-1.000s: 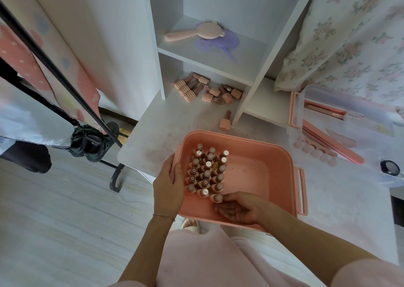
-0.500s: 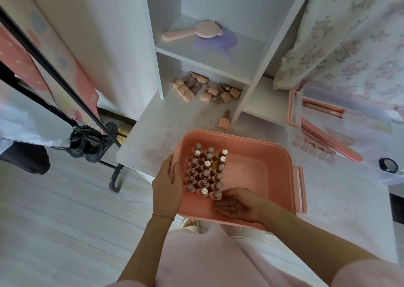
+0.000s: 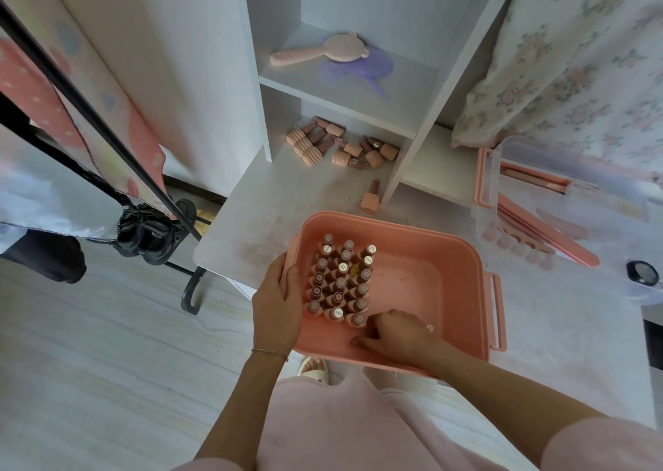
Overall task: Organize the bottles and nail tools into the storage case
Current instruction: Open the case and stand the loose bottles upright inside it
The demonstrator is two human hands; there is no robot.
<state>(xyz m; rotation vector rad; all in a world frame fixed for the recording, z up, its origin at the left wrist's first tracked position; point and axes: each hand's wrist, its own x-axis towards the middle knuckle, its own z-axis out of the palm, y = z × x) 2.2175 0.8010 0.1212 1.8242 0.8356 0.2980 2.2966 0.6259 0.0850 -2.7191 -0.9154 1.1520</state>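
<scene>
A pink storage case (image 3: 423, 244) sits on the white table. Several nail polish bottles (image 3: 341, 280) stand upright in rows in its left part. My left hand (image 3: 276, 305) grips the case's left wall. Inside the case, my right hand (image 3: 394, 334) rests on the floor with its fingers touching the nearest bottle (image 3: 357, 319) of the right row. More bottles (image 3: 341, 145) lie in a heap under the shelf, and one bottle (image 3: 371, 197) lies alone nearer the case. Nail files (image 3: 545, 226) and small pink pads lie in a clear tray (image 3: 491, 169) at the right.
A pink brush (image 3: 323, 52) and a purple comb lie on the upper shelf. A white shelf post (image 3: 405, 169) stands just behind the case. A black clothes rack (image 3: 107, 136) and dark shoes are to the left. A small round black jar (image 3: 642, 271) sits at the far right.
My right hand has shifted slightly within the case, staying against the nearest bottle. My left hand has kept its hold on the case wall.
</scene>
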